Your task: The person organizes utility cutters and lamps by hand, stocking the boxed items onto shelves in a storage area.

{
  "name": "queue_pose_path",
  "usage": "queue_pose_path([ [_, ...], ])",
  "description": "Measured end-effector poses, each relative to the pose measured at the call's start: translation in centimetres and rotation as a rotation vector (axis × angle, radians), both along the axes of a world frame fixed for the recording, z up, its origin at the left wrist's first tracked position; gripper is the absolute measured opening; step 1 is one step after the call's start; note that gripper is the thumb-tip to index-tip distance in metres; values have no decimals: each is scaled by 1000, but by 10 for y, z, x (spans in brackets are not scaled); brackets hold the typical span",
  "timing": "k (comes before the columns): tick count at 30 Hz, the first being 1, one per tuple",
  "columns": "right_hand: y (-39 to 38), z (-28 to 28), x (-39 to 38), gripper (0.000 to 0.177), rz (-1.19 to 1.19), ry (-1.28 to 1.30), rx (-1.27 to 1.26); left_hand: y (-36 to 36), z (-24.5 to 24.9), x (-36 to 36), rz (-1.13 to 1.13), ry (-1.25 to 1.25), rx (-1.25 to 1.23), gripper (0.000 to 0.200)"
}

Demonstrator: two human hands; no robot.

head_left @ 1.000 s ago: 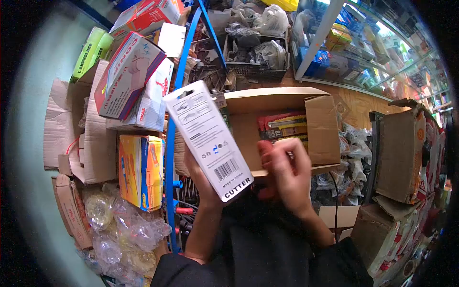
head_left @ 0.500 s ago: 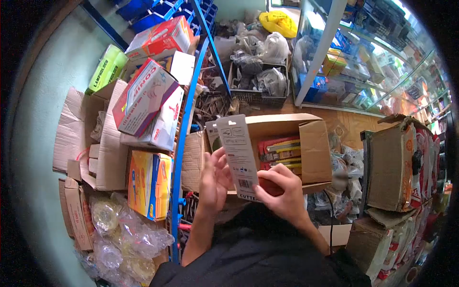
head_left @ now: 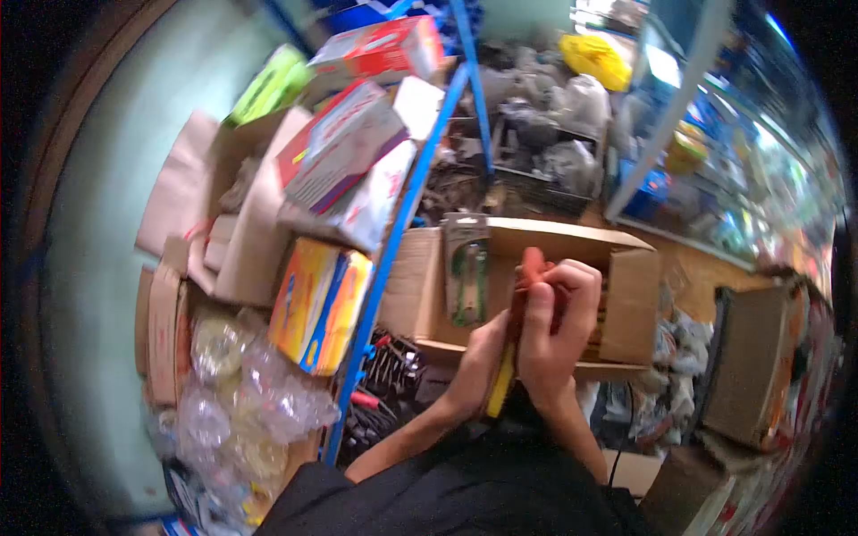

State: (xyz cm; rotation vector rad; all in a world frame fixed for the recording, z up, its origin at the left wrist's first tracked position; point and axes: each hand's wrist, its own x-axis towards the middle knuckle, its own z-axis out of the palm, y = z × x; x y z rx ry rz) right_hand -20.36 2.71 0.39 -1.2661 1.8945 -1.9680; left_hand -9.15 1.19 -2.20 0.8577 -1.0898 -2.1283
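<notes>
Both hands are together over the front side of an open cardboard box. My right hand is closed around a red-orange item, which shows above its thumb. Against the left side of a narrow yellow-edged pack, seen nearly edge-on, rests my left hand; its fingertips are hidden. Blur hides whether the red-orange and yellow parts belong together. At the box's left end a carded pack with a green-and-black front leans upright, apart from both hands. Other packs inside are mostly covered by my right hand.
A blue metal frame runs along the left, beside stacked cartons and clear plastic-wrapped rolls. Behind stands a dark crate of bagged goods. A glass cabinet and worn cartons are at right.
The grey card marked "CUTTER" has left my right hand, and a carded pack now stands in the box's left end. My hands have come together around the yellow-edged pack. The view has shifted.
</notes>
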Motion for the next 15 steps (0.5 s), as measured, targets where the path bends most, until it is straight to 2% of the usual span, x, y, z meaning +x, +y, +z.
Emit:
queue_pose_path([
  [3,8,-10,16,30,91,217,7,-9,-7,3,104,29,-53,47],
  [5,19,-17,27,34,244,182,69,-16,-15,11,176,-29,-59,53],
  [7,34,-25,32,38,414,129,110,-23,7,22,233,45,-126,58],
  [11,42,-38,46,34,444,-17,156,-29,-30,31,363,244,-25,57],
  [13,39,-31,40,32,420,-28,200,-24,-29,28,405,403,25,59],
  [15,33,-21,35,29,424,-2,179,-21,-3,32,380,628,108,63],
])
